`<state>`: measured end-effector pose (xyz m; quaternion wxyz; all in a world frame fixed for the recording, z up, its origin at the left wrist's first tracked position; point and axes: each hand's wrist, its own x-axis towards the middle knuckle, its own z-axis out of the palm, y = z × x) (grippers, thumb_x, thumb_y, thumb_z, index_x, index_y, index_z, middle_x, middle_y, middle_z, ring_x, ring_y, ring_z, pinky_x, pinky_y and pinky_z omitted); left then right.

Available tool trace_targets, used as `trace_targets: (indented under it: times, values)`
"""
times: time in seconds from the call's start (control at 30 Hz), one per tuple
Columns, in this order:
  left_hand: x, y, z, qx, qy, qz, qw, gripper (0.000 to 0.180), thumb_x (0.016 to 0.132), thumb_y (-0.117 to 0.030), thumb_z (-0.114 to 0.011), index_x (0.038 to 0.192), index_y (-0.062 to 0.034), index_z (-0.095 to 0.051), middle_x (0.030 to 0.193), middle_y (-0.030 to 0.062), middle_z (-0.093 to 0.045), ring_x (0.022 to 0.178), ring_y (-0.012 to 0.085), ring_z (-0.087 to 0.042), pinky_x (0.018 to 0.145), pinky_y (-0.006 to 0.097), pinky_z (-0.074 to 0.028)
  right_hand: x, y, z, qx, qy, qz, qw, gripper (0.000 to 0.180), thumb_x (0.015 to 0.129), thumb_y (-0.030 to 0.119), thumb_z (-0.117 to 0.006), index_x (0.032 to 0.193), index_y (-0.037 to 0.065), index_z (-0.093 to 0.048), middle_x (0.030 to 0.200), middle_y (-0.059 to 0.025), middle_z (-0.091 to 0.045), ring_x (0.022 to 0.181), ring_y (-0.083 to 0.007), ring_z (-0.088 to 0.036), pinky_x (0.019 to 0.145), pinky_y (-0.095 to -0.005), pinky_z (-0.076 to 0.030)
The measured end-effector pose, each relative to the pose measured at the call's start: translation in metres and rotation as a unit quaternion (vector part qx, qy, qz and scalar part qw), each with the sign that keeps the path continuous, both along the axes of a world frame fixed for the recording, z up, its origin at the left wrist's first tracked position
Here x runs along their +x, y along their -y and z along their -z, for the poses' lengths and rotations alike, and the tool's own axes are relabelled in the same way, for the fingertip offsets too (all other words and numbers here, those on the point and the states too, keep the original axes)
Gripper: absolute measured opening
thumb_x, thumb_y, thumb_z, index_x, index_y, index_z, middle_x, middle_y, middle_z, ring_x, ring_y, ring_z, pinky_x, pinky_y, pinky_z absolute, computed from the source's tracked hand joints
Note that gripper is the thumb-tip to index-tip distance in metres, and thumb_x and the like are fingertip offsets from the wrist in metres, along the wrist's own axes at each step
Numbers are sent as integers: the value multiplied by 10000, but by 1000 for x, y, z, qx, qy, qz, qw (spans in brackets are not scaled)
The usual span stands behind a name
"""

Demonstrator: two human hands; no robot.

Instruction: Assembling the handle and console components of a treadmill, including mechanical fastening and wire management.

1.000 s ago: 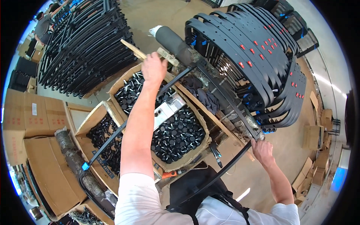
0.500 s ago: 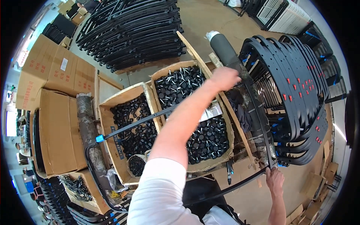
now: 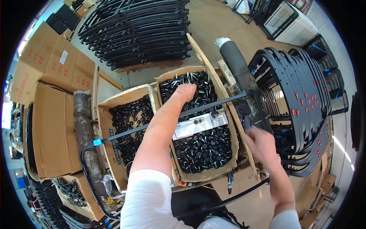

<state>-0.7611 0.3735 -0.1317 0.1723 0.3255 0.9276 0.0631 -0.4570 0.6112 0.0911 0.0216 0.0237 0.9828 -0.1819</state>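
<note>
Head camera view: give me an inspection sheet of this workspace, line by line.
Surface: concrete floor; no table seen.
Job's things: cardboard box of small black parts with a silver metal block on them; a long black bar lies across the boxes.
Clutter: second box of black parts, foam-wrapped roll, closed cartons.
Grippers: left hand reaches into the box, fingers among the parts; right hand, blurred, by the stack of curved black frames; grip unclear.
Cables: nothing seen.
Surroundings: piled black frames, white crate.
</note>
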Motion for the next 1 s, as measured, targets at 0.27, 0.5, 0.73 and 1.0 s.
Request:
trace_targets:
  times: [0.27, 0.5, 0.73, 1.0]
  values:
    - [88, 115, -128, 490, 218, -282, 795, 272, 1109, -156, -430, 1242, -81, -655, 912, 27, -641, 804, 130, -629, 760, 302, -513, -239, 51, 143, 62, -81, -186, 977, 165, 947, 148, -593, 1028, 67, -710, 1044, -179, -691, 985, -400, -704, 864, -507, -565]
    - [271, 208, -143, 692, 422, -371, 453, 448, 1070, -334, -622, 1342, 20, -576, 1044, 95, -670, 914, 207, -695, 867, 389, -594, -301, 94, 225, 391, 40, -227, 891, 256, 988, 161, -574, 1094, 42, -774, 1173, -171, -679, 1061, -303, -747, 859, -409, -624]
    - [400, 206, -114, 633, 527, -413, 389, 322, 1089, -195, -614, 1351, -8, -612, 1139, 40, -657, 973, 163, -688, 932, 328, -576, -305, 100, 210, 370, 42, -217, 902, 218, 1025, 153, -532, 1140, 54, -688, 1141, -188, -678, 1030, -320, -744, 846, -427, -626]
    - [428, 214, -96, 584, 514, -373, 506, 230, 1045, -125, -689, 1223, -15, -593, 1077, 15, -661, 961, 103, -649, 901, 277, -558, -207, 183, 52, -148, 41, -229, 961, 322, 856, 89, -732, 1171, 24, -728, 1095, -133, -633, 946, -273, -685, 865, -406, -567]
